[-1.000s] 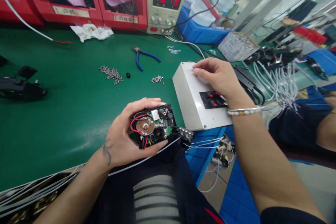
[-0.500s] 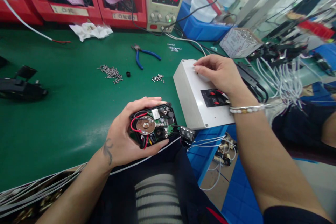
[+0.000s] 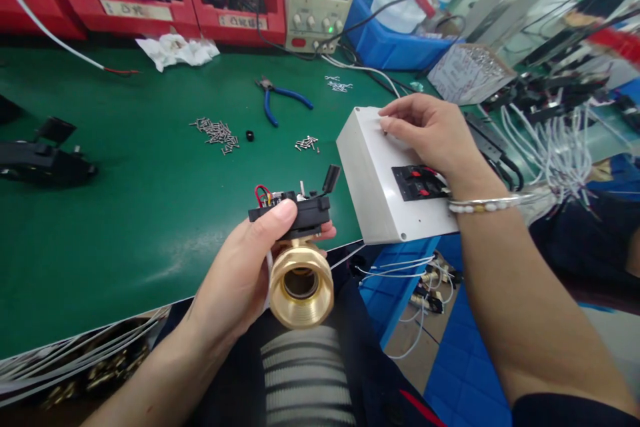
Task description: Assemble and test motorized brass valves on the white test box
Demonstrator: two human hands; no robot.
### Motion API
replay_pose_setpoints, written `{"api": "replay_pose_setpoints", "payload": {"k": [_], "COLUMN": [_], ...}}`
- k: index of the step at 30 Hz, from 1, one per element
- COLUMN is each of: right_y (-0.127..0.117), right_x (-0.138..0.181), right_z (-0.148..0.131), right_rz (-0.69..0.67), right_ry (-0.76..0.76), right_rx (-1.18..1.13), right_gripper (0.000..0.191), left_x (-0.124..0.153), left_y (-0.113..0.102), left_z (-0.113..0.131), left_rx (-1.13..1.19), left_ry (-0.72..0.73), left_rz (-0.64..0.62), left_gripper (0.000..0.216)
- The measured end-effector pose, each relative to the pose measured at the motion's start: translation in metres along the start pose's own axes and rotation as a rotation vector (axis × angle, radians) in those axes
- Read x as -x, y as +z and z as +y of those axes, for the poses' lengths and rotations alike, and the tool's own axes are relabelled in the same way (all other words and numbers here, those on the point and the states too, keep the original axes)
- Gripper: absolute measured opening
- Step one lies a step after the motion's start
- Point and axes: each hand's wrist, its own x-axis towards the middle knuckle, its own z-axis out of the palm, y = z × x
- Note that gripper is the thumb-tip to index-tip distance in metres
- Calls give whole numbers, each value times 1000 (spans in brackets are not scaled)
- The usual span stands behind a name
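Observation:
My left hand (image 3: pixel 250 253) is closed around a motorized brass valve (image 3: pixel 301 285), its threaded opening turned toward me. On top of the valve sits a black actuator housing (image 3: pixel 305 213) with red wires and a small black flap showing. My right hand (image 3: pixel 435 133) rests at the far end of a white control box (image 3: pixel 367 180), thumb and fingers pinched on a small part on its top face, mostly hidden, perhaps a switch. Beside that hand, a black terminal block (image 3: pixel 419 183) with red tabs and wires is set in the box.
Blue-handled cutters (image 3: pixel 283 99), a heap of screws (image 3: pixel 217 133) and a smaller screw pile (image 3: pixel 307 144) lie on the green bench (image 3: pixel 125 227). Behind stand red bins (image 3: pixel 245 23) and a power supply (image 3: pixel 320 7). Another black actuator (image 3: pixel 45 160) is at left.
My left hand has tilted the valve, so the brass opening now faces me instead of the circuit board. My right hand stays on the box. The supply's left reading changed from 123 to 113.

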Motion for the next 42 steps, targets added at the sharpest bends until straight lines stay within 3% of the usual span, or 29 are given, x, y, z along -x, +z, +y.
{"api": "replay_pose_setpoints", "payload": {"k": [5, 24, 30, 35, 42], "right_y": [-1, -2, -1, -1, -1], "right_x": [0, -6, -6, -1, -2], "right_z": [0, 3, 3, 1, 4], "right_rz": [5, -26, 22, 72, 62], "right_ry": [-27, -34, -58, -63, -38], "right_rx": [10, 17, 23, 53, 41], "right_gripper": [16, 20, 38, 68, 72], "left_x": [-2, 1, 4, 4, 7], "left_y": [-1, -3, -5, -7, -8], "left_z": [-3, 0, -1, -1, 3], "left_rx": [-8, -22, -20, -18, -28], "left_ry": [100, 121, 117, 113, 98], "left_rz": [36, 19, 17, 21, 41], "left_gripper": [45, 49, 50, 50, 52]}}
